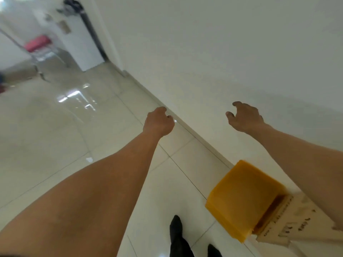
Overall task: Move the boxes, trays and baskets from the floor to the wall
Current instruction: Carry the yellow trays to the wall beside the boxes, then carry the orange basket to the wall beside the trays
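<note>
A yellow box (245, 199) stands on the floor against the white wall (222, 62) at the lower right. A pale cardboard box (289, 225) with printed marks sits right beside it, partly hidden by my right forearm. My left hand (158, 121) hovers above the floor near the skirting, fingers curled in, holding nothing. My right hand (245, 115) is raised in front of the wall with fingers loosely bent and apart, empty. Both hands are well above and beyond the boxes.
Glossy pale floor tiles (55, 136) stretch to the left. At the far left stand a red-seated stool (38, 44) with metal legs and a white cabinet (83, 43). My dark-clad feet (176, 232) are at the bottom edge.
</note>
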